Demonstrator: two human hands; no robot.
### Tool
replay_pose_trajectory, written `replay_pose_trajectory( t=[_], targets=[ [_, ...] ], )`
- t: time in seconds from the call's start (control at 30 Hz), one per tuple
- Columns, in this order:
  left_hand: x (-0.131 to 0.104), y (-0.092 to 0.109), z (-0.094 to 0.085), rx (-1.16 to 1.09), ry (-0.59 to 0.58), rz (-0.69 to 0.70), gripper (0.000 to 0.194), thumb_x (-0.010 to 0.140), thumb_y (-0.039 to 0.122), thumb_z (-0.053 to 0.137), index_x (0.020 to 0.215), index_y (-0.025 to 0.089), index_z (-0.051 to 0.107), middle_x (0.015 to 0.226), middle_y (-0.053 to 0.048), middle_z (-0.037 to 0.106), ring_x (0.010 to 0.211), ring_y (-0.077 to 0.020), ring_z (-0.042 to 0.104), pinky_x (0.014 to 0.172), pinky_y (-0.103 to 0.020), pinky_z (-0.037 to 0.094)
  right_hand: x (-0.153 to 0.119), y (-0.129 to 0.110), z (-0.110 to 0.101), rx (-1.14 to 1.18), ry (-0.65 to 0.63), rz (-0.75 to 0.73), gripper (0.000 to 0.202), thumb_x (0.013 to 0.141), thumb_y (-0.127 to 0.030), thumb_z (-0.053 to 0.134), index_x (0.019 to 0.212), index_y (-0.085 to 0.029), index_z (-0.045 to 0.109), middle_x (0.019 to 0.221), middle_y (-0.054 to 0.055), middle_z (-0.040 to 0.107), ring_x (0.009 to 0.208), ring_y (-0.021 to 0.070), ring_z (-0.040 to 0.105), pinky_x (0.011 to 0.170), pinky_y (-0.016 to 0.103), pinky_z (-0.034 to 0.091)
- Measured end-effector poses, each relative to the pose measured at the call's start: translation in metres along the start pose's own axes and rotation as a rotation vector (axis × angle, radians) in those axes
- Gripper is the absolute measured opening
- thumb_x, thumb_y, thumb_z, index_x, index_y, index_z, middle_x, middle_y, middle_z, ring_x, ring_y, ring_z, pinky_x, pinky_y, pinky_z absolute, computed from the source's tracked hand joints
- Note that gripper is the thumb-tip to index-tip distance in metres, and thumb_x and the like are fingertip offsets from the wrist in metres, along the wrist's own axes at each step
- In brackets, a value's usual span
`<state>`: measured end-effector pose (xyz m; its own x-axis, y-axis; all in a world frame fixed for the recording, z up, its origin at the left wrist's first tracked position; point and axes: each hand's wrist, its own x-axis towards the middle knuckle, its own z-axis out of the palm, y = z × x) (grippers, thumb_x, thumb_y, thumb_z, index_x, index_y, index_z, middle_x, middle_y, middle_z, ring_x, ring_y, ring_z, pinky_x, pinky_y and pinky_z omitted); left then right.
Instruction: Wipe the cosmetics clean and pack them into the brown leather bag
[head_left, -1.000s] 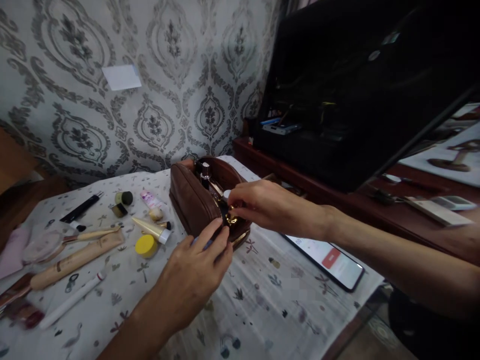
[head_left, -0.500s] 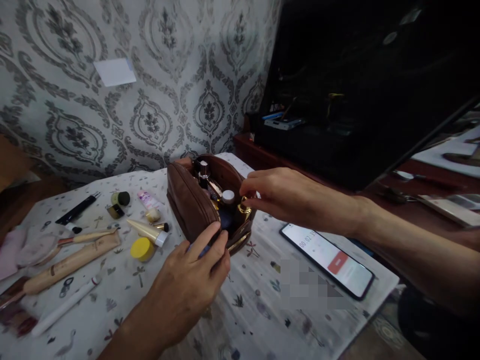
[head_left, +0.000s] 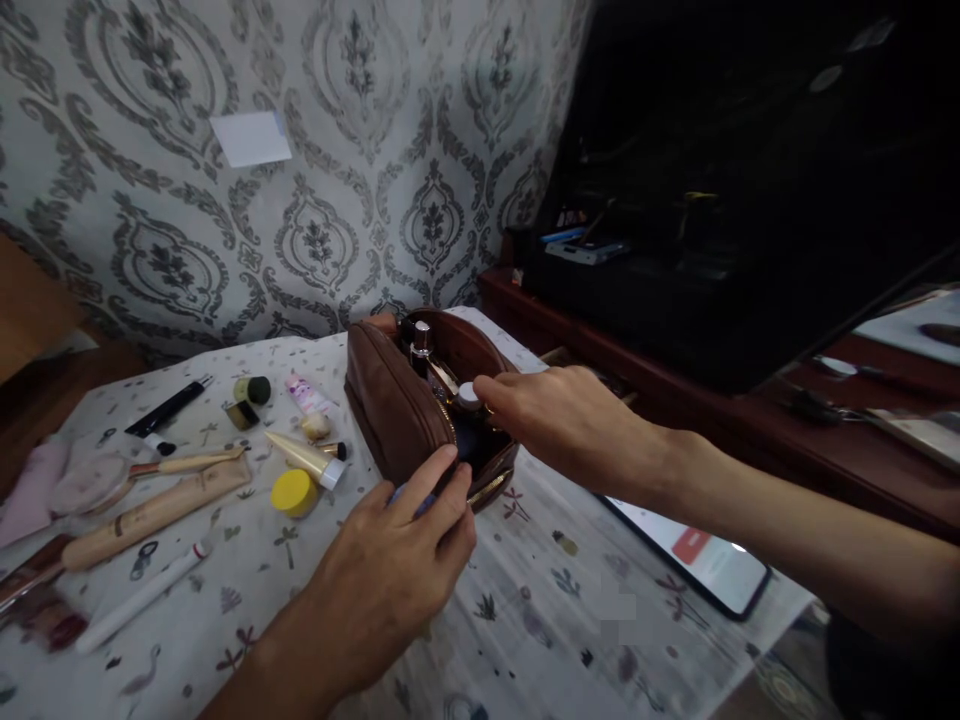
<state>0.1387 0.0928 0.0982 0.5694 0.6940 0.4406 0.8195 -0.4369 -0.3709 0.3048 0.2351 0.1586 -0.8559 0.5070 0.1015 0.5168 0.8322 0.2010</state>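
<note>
So the brown bag [head_left: 397,400] is unzipped on the table [head_left: 525,610] with a few things in it, including a silver-topped bottle [head_left: 421,340]. Left hand [head_left: 397,560] is on its near edge, right hand [head_left: 577,410] by the white lid [head_left: 468,396] — can't tell if either grip is closed on anything. Yellow jar [head_left: 293,493], cream tube [head_left: 304,460], white pen [head_left: 142,598] — all lying outside.
</note>
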Motion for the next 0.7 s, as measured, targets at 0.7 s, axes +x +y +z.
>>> replay_pose_trajectory(
  t=[0.7],
  targets=[
    [-0.002,0.001,-0.003,-0.003,-0.059,0.011,0.020,0.089,0.013,0.055,0.107,0.013,0.065,0.137,-0.011,0.061,0.136,-0.0307,0.045,0.075,-0.034,0.053,-0.004,0.000,0.014,-0.036,-0.149,0.038,0.025,0.086,0.000,0.049,0.088,-0.015,0.069,0.088,0.007,0.072,0.066,0.0147,0.064,0.050,0.026,0.023]
  ],
)
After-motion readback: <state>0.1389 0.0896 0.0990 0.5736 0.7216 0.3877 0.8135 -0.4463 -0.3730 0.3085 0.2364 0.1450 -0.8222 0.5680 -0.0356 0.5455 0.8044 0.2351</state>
